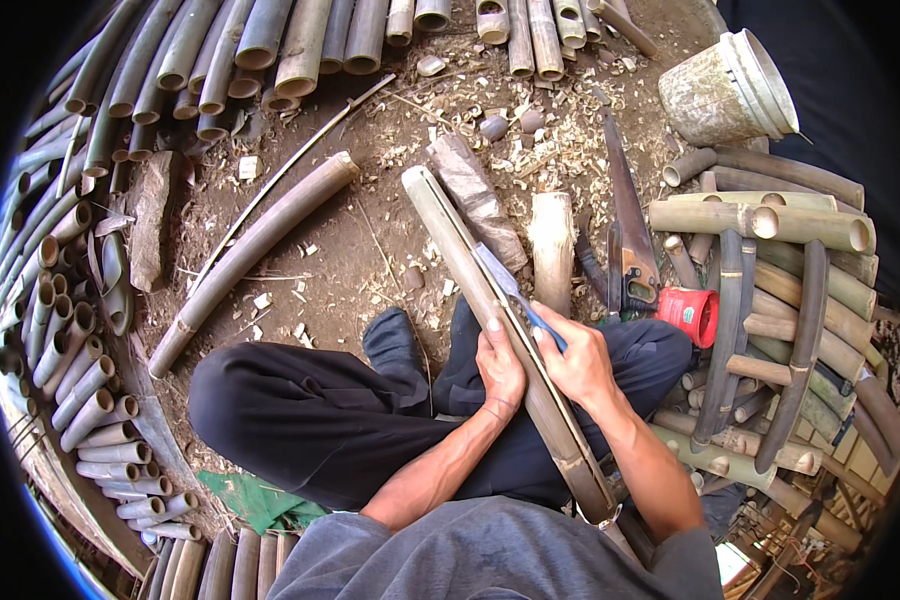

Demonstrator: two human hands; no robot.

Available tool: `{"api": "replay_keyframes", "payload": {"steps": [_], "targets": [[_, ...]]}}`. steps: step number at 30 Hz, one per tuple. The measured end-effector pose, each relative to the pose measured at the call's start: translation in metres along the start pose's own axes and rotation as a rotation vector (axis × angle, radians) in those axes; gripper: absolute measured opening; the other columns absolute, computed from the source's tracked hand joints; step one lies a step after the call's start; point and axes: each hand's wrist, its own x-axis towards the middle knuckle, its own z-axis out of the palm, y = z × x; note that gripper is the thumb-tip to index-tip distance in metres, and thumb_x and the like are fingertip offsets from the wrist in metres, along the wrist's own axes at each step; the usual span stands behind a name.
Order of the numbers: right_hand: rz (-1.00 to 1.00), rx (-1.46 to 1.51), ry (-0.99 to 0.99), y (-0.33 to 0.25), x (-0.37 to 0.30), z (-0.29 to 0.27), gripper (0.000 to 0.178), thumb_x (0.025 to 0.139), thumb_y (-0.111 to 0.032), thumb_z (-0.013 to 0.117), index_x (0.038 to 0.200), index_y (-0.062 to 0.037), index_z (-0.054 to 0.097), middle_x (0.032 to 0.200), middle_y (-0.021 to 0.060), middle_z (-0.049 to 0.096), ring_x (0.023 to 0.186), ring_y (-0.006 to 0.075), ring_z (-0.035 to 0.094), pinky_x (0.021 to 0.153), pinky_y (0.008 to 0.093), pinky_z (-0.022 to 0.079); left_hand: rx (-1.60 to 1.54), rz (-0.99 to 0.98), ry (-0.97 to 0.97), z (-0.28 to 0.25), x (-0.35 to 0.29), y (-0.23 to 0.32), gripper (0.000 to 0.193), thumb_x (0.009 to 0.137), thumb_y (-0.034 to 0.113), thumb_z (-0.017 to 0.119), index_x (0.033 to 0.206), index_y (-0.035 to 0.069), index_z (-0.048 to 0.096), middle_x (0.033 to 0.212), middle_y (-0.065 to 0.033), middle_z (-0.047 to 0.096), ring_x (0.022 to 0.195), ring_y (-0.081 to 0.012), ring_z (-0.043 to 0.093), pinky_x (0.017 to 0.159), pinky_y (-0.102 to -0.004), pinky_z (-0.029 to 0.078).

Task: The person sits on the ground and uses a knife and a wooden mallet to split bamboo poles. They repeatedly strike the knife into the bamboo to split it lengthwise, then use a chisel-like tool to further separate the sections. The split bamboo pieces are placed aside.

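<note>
- Grey shirt nearest the camera, dark trousers below it with legs folded
- Bamboo pole slanting across the lap, upper end out over the earth floor, a slit running along its length
- Left hand holding the pole from its left side, thumb laid along it; the other fingers pass out of sight, so I cannot tell whether they are spread
- Right hand with fingers curled together around the handle of a blue-handled knife, the blade lying along the slit
- Red container beside the right knee, handsaw just beyond
- Pale wood block between handsaw and pole
- Bamboo frame on the right, over other cut lengths
- Loose bamboo length on the left
- Stained bucket at far right, stacked bamboo along the far edge
</note>
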Motion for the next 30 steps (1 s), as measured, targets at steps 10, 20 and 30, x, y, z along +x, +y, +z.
{"api": "replay_keyframes", "payload": {"steps": [10,20,30], "targets": [[-0.111,-0.006,0.114,0.023,0.036,0.033,0.035,0.093,-0.024,0.06,0.126,-0.0172,0.067,0.095,0.0214,0.071,0.086,0.0388,0.07,0.075,0.0448,0.057,-0.058,0.041,0.005,0.002,0.01,-0.007,0.068,0.103,0.058,0.039,0.119,-0.005,0.058,0.105,-0.0116,0.067,0.093,-0.0177,0.062,0.085,-0.0334,0.051],[-0.014,-0.062,0.023,-0.018,0.15,0.064,0.037,0.093,-0.028,0.058,0.128,-0.019,0.067,0.096,0.0233,0.071,0.09,0.0393,0.071,0.078,0.0466,0.057,-0.006,0.051,0.043,0.006,-0.007,0.02,0.065,0.103,0.059,0.037,0.105,-0.003,0.057,0.083,-0.0113,0.065,0.07,-0.0187,0.063,0.065,-0.0334,0.053],[-0.091,0.307,0.057,-0.034,0.031,-0.042,0.037,0.099,-0.014,0.055,0.133,-0.0004,0.055,0.099,0.0175,0.07,0.08,0.0274,0.069,0.071,0.036,0.054,-0.469,-0.407,-0.201,-0.009,-0.002,0.027,0.088,0.094,0.078,0.02,0.107,0.001,0.06,0.082,-0.0161,0.067,0.068,-0.0272,0.067,0.061,-0.0428,0.059]]}}
